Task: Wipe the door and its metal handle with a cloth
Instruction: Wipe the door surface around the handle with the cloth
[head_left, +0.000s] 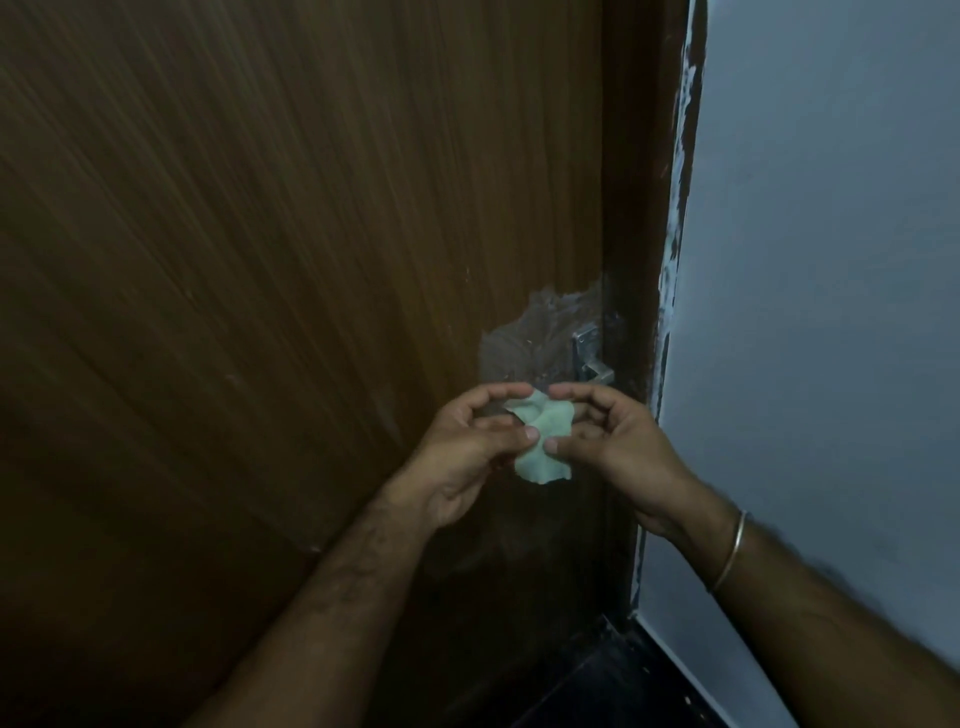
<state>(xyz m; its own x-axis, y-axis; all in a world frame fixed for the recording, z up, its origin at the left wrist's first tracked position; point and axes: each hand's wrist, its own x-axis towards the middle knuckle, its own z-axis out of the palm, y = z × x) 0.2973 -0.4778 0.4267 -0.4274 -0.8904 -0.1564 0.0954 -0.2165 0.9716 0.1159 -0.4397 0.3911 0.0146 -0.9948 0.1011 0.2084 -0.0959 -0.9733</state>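
Just below the small silver metal lever handle (592, 358) near the brown wooden door's (291, 249) right edge, the left hand (470, 449) and right hand (615, 441) are both pinching a small crumpled pale green cloth (543, 439), seemingly bunching it for wiping.

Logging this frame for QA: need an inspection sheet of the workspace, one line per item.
Surface: brown wooden door, shut; pale smeared patch left of the handle.
Job's things: metal handle, uncovered; small pale green cloth, crumpled, clear of the door.
Clutter: nothing seen.
Grippers: left hand and right hand both pinch the cloth; bangle on right wrist.
Cables: nothing seen.
Surroundings: dark door frame with white paint smears; pale wall to the right; dark floor.
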